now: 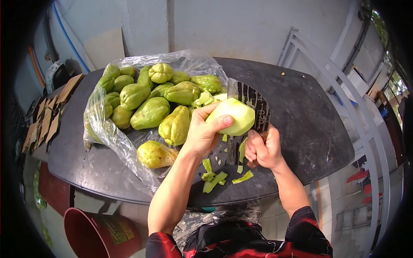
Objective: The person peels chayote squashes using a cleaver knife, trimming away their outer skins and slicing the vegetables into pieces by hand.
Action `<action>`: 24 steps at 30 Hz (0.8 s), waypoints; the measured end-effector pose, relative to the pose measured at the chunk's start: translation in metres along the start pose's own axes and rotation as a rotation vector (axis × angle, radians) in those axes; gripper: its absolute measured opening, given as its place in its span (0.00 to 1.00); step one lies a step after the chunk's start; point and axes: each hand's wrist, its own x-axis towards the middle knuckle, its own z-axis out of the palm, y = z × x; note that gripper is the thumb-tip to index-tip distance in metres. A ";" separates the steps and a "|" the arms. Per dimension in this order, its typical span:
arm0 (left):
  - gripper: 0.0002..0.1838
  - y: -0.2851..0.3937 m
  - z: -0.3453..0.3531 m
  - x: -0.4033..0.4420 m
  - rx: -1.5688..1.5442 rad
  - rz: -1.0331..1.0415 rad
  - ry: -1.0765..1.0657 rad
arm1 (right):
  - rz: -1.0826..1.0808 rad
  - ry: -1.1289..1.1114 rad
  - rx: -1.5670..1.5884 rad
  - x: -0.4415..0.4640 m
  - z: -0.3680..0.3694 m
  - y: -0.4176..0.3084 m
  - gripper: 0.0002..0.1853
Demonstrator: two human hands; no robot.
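In the head view, my left hand [209,127] grips a peeled, pale green chayote [235,117] above the dark table. My right hand [263,147] is closed around the handle of a wide-bladed cleaver [257,102]. The dark, patterned blade stands upright against the chayote's right side, partly hidden behind it. A strip of peel [242,150] hangs by my right fingers. Cut peels [214,182] lie on the table below my hands. Left of my left hand, several unpeeled chayotes [150,112] rest on a clear plastic bag [116,148].
The black table [301,124] has rounded corners. A red bucket [81,232] stands on the floor at lower left. A grey metal frame [344,81] rises along the right side, and a pale wall [241,30] is behind the table. Wooden pieces [53,109] are stacked at left.
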 end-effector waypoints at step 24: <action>0.33 0.003 0.017 -0.007 0.137 -0.038 -0.048 | 0.177 -0.092 0.134 0.001 -0.006 -0.011 0.07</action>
